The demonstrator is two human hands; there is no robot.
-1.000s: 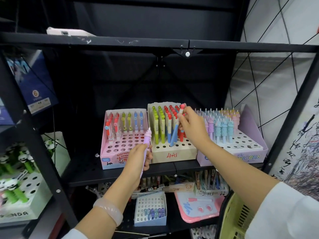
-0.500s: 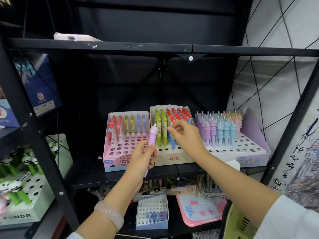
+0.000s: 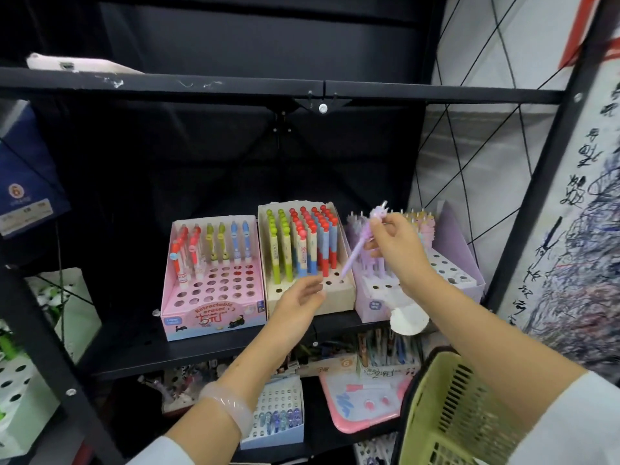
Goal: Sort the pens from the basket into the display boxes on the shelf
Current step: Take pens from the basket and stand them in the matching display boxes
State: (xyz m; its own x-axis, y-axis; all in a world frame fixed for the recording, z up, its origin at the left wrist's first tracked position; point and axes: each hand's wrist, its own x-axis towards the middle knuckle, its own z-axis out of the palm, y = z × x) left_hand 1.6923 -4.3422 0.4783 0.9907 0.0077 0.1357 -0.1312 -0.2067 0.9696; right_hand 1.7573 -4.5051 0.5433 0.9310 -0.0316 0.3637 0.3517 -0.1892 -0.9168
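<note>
Three display boxes stand side by side on the black shelf: a pink box (image 3: 214, 317), a cream box (image 3: 339, 297) with green, red and blue pens, and a purple box (image 3: 463, 236) with pastel unicorn pens. My right hand (image 3: 399, 250) holds a purple unicorn pen (image 3: 360, 243) slanted over the gap between the cream and purple boxes. In front of the cream box, my left hand (image 3: 298, 300) is open with nothing in it. The yellow-green basket (image 3: 449, 414) hangs at the lower right.
A black crossbar (image 3: 268, 85) runs above the boxes. Below the shelf lie a small white pen box (image 3: 278, 411), a pink board (image 3: 362, 401) and more stationery. A panda pen box (image 3: 20, 380) sits at the far left. A wire grid (image 3: 469, 156) closes the right side.
The purple unicorn pen passed from my left hand to my right hand, which carried it up and right toward the purple box. My left hand opened and stays low by the cream box.
</note>
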